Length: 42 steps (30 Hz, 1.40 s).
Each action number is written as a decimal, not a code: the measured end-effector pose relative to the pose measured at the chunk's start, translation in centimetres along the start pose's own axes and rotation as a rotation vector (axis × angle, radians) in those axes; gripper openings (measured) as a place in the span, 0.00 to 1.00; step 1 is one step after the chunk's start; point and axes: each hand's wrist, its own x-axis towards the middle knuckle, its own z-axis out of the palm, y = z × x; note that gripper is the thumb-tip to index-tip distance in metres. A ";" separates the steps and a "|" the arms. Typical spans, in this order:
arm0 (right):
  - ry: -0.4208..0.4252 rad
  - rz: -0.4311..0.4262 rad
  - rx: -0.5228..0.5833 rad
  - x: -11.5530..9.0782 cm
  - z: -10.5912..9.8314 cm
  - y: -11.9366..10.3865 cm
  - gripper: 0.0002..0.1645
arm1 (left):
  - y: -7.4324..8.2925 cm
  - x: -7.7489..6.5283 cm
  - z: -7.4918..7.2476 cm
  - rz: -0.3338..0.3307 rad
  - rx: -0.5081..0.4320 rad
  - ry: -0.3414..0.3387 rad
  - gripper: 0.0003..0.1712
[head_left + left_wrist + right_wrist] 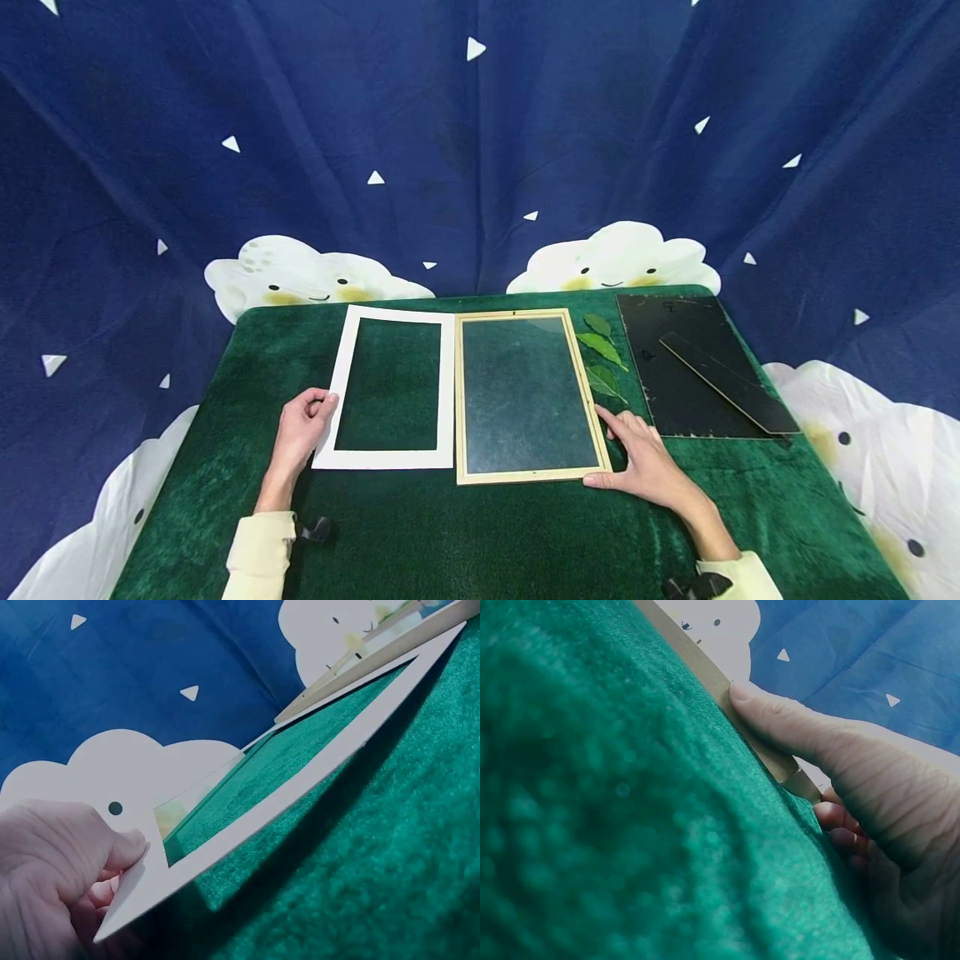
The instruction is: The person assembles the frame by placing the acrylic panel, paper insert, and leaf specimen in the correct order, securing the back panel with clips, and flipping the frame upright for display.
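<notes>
My left hand [300, 425] pinches the left edge of a white picture mat [378, 459] between thumb and fingers. In the left wrist view, the mat [225, 841] tilts, its held side raised above the cloth. Its right edge meets a light wooden picture frame [534, 477], which lies on the table with a clear pane [525, 392] inside. At the frame's near right corner is my right hand [648, 462], thumb against the near edge and index finger stretched along the right side. The right wrist view shows the thumb [780, 720] on the frame's wooden edge [697, 667].
Several green leaves [600, 346] lie just right of the frame. Farther right is a black backing board [652, 333] with its stand leg [723, 383] facing up. Green plush cloth [450, 542] covers the table; a blue curtain [375, 100] hangs behind it.
</notes>
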 end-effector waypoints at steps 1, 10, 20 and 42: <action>-0.001 -0.001 0.001 0.0 0.0 0.0 0.70 | 0.0 0.0 0.0 0.000 0.002 0.004 0.14; 0.005 -0.007 0.001 0.0 0.1 0.2 0.70 | -0.1 0.1 -0.6 0.011 0.014 -0.119 0.17; 0.012 -0.019 0.007 -0.1 0.1 0.1 0.70 | -0.2 0.1 -0.9 0.026 0.022 -0.127 0.17; 0.011 -0.022 0.011 0.0 -0.1 0.1 0.69 | 0.2 -0.1 -0.5 0.024 -0.050 -0.050 0.16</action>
